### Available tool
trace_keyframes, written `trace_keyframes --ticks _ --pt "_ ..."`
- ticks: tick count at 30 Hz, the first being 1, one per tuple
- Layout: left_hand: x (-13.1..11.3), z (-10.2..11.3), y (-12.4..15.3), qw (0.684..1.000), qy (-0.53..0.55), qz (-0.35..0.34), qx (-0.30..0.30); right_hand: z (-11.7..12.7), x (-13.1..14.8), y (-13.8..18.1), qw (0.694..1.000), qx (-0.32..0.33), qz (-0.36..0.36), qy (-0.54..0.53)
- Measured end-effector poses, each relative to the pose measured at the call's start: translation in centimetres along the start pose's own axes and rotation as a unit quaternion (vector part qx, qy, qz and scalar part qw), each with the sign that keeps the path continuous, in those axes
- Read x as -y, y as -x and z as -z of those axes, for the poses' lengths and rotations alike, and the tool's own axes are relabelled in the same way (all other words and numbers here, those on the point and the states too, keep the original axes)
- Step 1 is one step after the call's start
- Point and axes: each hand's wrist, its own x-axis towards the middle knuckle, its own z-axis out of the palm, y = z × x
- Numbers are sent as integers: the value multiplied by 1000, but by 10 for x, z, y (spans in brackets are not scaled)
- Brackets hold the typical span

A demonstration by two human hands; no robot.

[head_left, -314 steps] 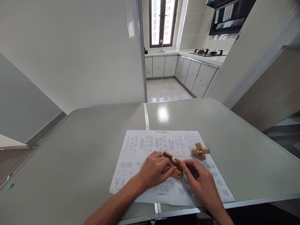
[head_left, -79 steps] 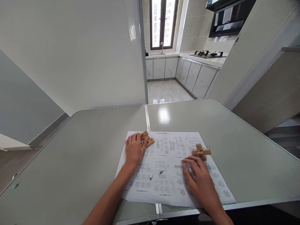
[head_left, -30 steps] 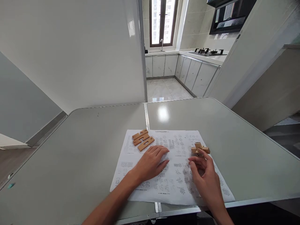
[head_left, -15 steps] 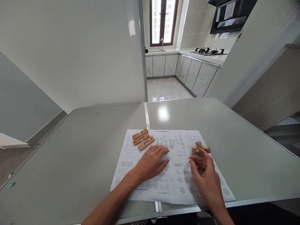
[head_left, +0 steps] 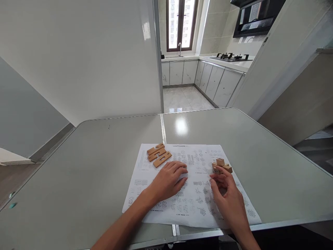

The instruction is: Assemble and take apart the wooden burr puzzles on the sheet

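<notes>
My left hand (head_left: 170,177) rests on the printed paper sheet (head_left: 192,217), palm down, with the thumb apart from the loosely bent fingers and nothing in it. Just beyond it lie several flat wooden puzzle pieces (head_left: 162,159) with notches and slots. On the right part of the sheet sits a wooden interlocking burr puzzle (head_left: 220,162), its short bars crossing. My right hand (head_left: 227,194) is right in front of it, its index fingertip touching the near side. The thumb stands away from that finger, and the puzzle is not gripped. The fingers partly cover its near bars.
The sheet, printed with small diagrams, lies on a grey-green folding table (head_left: 104,166) near its front edge. A metal seam (head_left: 163,128) runs across the tabletop. A small teal object (head_left: 12,205) lies at the far left. Beyond the table is a kitchen with a gas stove (head_left: 231,58).
The burr puzzle has turned a little in place under my right index finger, and its bars point differently. My right fingers have shifted slightly. My left hand has stayed almost still.
</notes>
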Motion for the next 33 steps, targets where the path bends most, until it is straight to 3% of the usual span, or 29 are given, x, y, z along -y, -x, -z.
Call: trace_keyframes --ticks 11,19,33 --pt "0 0 0 1000 -6 -7 -8 -1 -8 -2 1000 -3 -11 -3" --pt "-1 0 0 1000 -2 -4 -15 1 -3 0 1000 19 18 10" --pt "-4 3 -2 1000 12 7 -1 2 3 4 990 114 83 -13"
